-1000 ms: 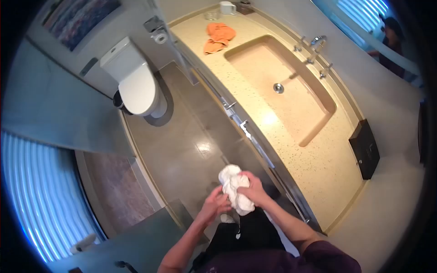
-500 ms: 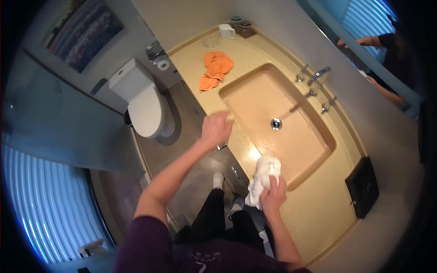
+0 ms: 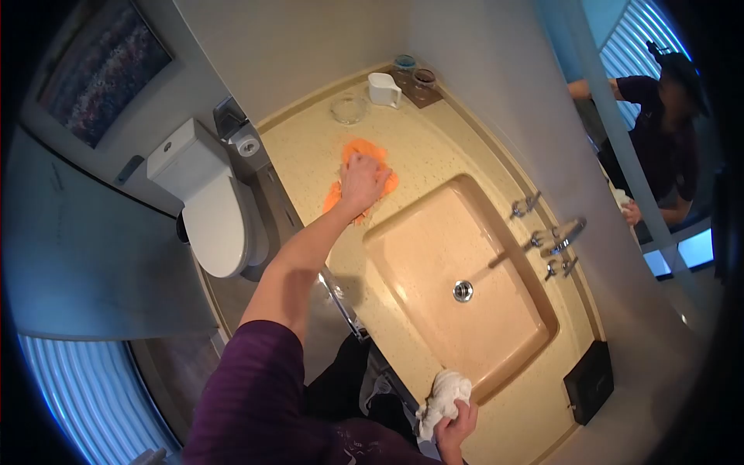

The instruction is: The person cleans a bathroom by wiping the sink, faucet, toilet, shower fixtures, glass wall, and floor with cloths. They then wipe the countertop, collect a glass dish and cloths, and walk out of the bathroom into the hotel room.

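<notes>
An orange cloth [image 3: 387,184] lies crumpled on the countertop beyond the far left corner of the sink. My left hand [image 3: 361,180] is on top of it, with the fingers bent into the fabric. Low in the view, my right hand [image 3: 457,426] grips a bunched white cloth [image 3: 445,399] by the near edge of the counter, close to the sink's near corner. The beige rectangular sink [image 3: 434,267] between the hands has a metal drain [image 3: 463,291] in its floor.
Metal taps [image 3: 554,239] rise behind the sink. A white mug [image 3: 382,90], a clear glass dish [image 3: 349,109] and a brown tray [image 3: 419,91] with glasses stand at the far corner. A black box [image 3: 589,382] sits at right; a toilet [image 3: 215,236] is left.
My left hand has moved forward from the sink's front edge onto the orange cloth. My right hand still holds the white cloth. The camera view has shifted.
</notes>
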Available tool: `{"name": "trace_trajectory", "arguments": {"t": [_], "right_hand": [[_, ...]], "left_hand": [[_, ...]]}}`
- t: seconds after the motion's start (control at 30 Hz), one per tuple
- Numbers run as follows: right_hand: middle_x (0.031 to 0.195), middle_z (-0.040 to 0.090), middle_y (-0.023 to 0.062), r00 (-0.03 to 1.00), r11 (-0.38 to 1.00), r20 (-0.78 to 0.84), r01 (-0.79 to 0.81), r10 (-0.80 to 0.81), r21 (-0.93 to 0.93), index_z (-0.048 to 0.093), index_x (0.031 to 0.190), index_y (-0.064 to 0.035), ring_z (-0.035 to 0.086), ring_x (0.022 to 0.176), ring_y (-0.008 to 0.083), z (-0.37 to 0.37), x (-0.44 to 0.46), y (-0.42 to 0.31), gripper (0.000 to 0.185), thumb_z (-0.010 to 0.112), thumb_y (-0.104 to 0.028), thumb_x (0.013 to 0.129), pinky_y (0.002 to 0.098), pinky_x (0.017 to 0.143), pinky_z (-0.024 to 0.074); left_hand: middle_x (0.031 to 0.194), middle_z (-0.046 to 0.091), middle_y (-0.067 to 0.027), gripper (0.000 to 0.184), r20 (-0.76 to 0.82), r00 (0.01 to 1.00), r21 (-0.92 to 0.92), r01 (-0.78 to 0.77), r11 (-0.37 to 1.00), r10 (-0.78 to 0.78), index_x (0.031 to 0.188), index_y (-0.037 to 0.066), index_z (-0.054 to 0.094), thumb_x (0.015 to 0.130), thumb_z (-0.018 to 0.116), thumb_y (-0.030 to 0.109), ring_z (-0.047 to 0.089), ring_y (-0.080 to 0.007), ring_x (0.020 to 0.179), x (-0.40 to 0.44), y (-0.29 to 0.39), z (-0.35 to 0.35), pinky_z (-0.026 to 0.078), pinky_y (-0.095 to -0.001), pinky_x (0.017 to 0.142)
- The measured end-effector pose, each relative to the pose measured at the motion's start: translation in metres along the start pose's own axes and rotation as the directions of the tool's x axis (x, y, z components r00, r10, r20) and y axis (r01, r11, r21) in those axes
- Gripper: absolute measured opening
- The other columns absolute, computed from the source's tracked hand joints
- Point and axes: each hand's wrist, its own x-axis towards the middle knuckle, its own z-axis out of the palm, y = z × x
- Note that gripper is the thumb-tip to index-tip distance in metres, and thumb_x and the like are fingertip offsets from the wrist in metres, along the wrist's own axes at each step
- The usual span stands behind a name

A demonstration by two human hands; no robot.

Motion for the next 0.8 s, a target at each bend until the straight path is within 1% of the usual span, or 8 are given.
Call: {"name": "trace_trajectory", "arguments": {"t": [0.03, 0.1, 0.17, 0.23, 0.37, 0.53, 0.6, 0.8], "right_hand": [[0.096, 0.053, 0.0222, 1.000, 1.000, 0.008, 0.000, 0.000, -0.005, 0.058, 0.102, -0.0026, 0.055, 0.091, 0.0453, 0.001, 0.002, -0.003, 0.034, 0.054, -0.004, 0.068, 0.0477, 0.080, 0.0475], [0.097, 0.054, 0.0226, 1.000, 1.000, 0.021, 0.002, -0.001, -0.018, 0.058, 0.101, -0.0026, 0.055, 0.090, 0.0450, 0.001, 0.008, -0.005, 0.033, 0.053, -0.005, 0.068, 0.0475, 0.079, 0.0477], [0.097, 0.054, 0.0230, 0.998, 0.998, 0.038, -0.058, 0.059, -0.032, 0.057, 0.100, -0.0027, 0.056, 0.091, 0.0451, 0.003, 0.007, -0.007, 0.032, 0.054, -0.006, 0.069, 0.0480, 0.080, 0.0481], [0.099, 0.054, 0.0235, 0.997, 0.996, 0.037, -0.069, 0.071, -0.060, 0.056, 0.101, -0.0030, 0.056, 0.091, 0.0451, 0.003, 0.013, -0.014, 0.032, 0.055, -0.009, 0.070, 0.0485, 0.080, 0.0483], [0.102, 0.055, 0.0239, 0.987, 0.983, 0.070, -0.135, 0.144, -0.121, 0.055, 0.101, -0.0052, 0.056, 0.093, 0.0453, 0.003, 0.019, -0.022, 0.033, 0.056, -0.012, 0.068, 0.0484, 0.082, 0.0484], [0.101, 0.054, 0.0228, 0.986, 0.979, 0.028, -0.160, 0.165, -0.130, 0.054, 0.099, -0.0062, 0.055, 0.093, 0.0452, 0.005, 0.028, -0.027, 0.034, 0.056, -0.009, 0.065, 0.0481, 0.081, 0.0487], [0.099, 0.053, 0.0221, 0.981, 0.971, 0.018, -0.190, 0.195, -0.147, 0.053, 0.098, -0.0069, 0.055, 0.092, 0.0450, 0.005, 0.026, -0.031, 0.037, 0.056, -0.006, 0.061, 0.0478, 0.079, 0.0486], [0.097, 0.052, 0.0215, 0.974, 0.964, 0.029, -0.220, 0.226, -0.150, 0.052, 0.099, -0.0075, 0.054, 0.089, 0.0446, 0.004, 0.029, -0.031, 0.039, 0.056, -0.005, 0.060, 0.0485, 0.077, 0.0479]], "left_hand": [[0.132, 0.059, -0.0094, 0.050, 0.005, 1.000, -0.003, 0.007, 1.000, -0.007, 0.106, 0.006, 0.064, 0.099, 0.042, 0.051, 0.040, -0.0367, 0.134, 0.013, -0.006, -0.009, 0.036, -0.0576, 0.099], [0.126, 0.062, -0.0139, 0.051, 0.210, 0.859, -0.306, 0.511, 0.803, -0.467, 0.105, 0.002, 0.062, 0.099, 0.044, 0.049, 0.054, -0.0433, 0.120, 0.054, -0.011, -0.033, 0.044, -0.0518, 0.094], [0.120, 0.065, -0.0219, 0.056, 0.013, 0.706, -0.603, 0.570, 0.558, -0.708, 0.106, -0.001, 0.065, 0.098, 0.045, 0.050, 0.061, -0.0458, 0.106, 0.098, -0.046, -0.037, 0.048, -0.0471, 0.090], [0.112, 0.066, -0.0283, 0.055, -0.066, 0.582, -0.576, 0.641, 0.507, -0.810, 0.107, -0.004, 0.067, 0.094, 0.051, 0.047, 0.061, -0.0426, 0.109, 0.144, -0.083, -0.026, 0.047, -0.0480, 0.093], [0.106, 0.066, -0.0323, 0.054, 0.169, 0.793, -0.401, 0.598, 0.694, -0.585, 0.103, -0.011, 0.065, 0.090, 0.056, 0.040, 0.064, -0.0459, 0.102, 0.180, -0.123, -0.026, 0.050, -0.0488, 0.086], [0.095, 0.068, -0.0257, 0.035, 0.361, 0.751, -0.641, 0.630, 0.438, -0.553, 0.109, -0.007, 0.063, 0.081, 0.067, 0.014, 0.070, -0.0305, 0.079, 0.163, -0.123, -0.033, 0.056, -0.0436, 0.065], [0.097, 0.067, -0.0242, 0.042, 0.439, 0.762, -0.605, 0.643, 0.470, -0.477, 0.120, -0.004, 0.060, 0.081, 0.067, 0.009, 0.069, -0.0265, 0.083, 0.141, -0.099, -0.055, 0.057, -0.0415, 0.065], [0.116, 0.059, -0.0247, 0.091, 0.491, 0.871, -0.862, 0.486, 0.148, 0.002, 0.154, 0.004, 0.009, 0.084, 0.066, 0.002, 0.068, -0.0284, 0.093, 0.154, -0.024, -0.018, 0.060, -0.0378, 0.075]]}}
